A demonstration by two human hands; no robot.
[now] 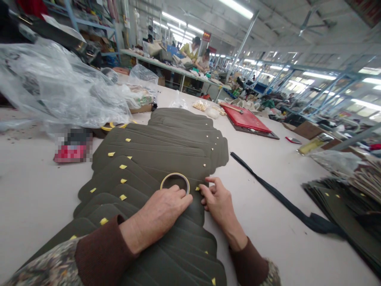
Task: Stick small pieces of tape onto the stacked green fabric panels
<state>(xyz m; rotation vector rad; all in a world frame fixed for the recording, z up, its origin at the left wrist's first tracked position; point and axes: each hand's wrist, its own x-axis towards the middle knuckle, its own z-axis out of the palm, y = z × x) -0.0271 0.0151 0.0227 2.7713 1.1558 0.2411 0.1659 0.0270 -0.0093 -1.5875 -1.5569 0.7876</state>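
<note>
On the far left, clear plastic bags (68,87) lie in a big heap on the pale bench (29,182). In front of them is a pink and black thing (73,147). It is all blurry squares, so any words on it can't be read. A yellow ring (110,126) pokes out just beside it.

Next come lots of flat, dark green pieces (160,149), spread over each other in the middle of the bench. Little yellow bits (123,167) are stuck on many of them. The left hand (168,202) is over the pieces, its fingers closed on the near edge of a tape roll (175,174). The roll is on top of the pieces.

A small yellow tab (197,188) sits near their right edge. Far behind hangs a red sign (206,36) with yellow marks, too small to read. The right hand (218,200) has its fingertips at the tab. I can't tell if they pinch it or just press it.

To the right are a shiny red board (248,119), a long dark strip (270,186) and a bottle (315,143). High up, a dark red banner (367,11) has blurry writing. Below it, at the far right, more dark green pieces are stacked.
</note>
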